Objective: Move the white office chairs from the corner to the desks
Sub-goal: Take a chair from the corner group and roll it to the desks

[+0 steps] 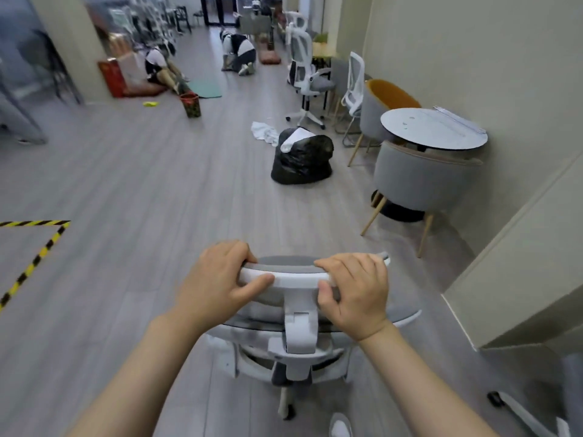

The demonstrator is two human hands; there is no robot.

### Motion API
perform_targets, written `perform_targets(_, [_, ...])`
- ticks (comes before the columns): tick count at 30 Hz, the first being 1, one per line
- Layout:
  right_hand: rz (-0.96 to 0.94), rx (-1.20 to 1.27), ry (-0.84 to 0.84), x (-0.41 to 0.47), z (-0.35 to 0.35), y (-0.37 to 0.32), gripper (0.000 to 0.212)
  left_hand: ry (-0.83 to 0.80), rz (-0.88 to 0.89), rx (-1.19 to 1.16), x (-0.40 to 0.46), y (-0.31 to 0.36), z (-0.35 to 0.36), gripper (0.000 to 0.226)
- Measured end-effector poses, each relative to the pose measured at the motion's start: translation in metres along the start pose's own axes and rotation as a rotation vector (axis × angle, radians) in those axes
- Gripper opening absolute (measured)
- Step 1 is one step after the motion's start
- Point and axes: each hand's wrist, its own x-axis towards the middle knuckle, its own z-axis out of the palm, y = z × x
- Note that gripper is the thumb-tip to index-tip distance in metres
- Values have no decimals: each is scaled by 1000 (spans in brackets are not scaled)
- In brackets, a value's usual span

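Judging from how things lie, the job is partway through at best: one white plastic office chair with a grey mesh headrest is in hand out on the open grey plank floor, no desk shows anywhere, and two more white mesh-backed office chairs stand well ahead against the right-hand wall, apparently not yet delivered.

Left of the fingers, black-and-yellow hazard tape marks a corner on the floor. The left hand grips the left end of the headrest bar, its fingers curled over the top and the thumb pressed along the near white edge. The right hand clamps the right end the same way, fingers wrapped over the grey padding and the thumb tucked under the frame.

The held chair sits directly below both hands, its back toward the person. Its headrest is a curved white bar with grey cushioning, carried on a white jointed bracket that drops to a wider grey mesh back with a white rim. Below that, part of the white base and one leg show; the castors are blurred.

Ahead and right of the fingers lie a full black plastic rubbish bag, then a round pale-topped table ringed by grey upholstered tub chairs. Steering left of these looks necessary.
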Motion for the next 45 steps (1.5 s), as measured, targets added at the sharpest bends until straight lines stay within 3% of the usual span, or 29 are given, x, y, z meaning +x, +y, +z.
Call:
perform_targets(14, [-392, 505, -226, 74, 153, -201, 36, 280, -615, 40, -176, -136, -128, 45])
perform_targets(24, [-551, 675, -439, 126, 254, -385, 48, 568, -1034, 107, -274, -218, -203, 44])
perform_targets(33, [-645, 783, -658, 142, 318, -562, 66, 719, -1265, 161, -359, -293, -278, 37])
perform_targets(40, [-750, 892, -571, 139, 369, -728, 62, 756, -1351, 202, -460, -373, -357, 36])
perform_targets(45, [-792, 940, -602, 140, 396, -847, 63, 749, -1416, 239, -533, -438, -418, 37])
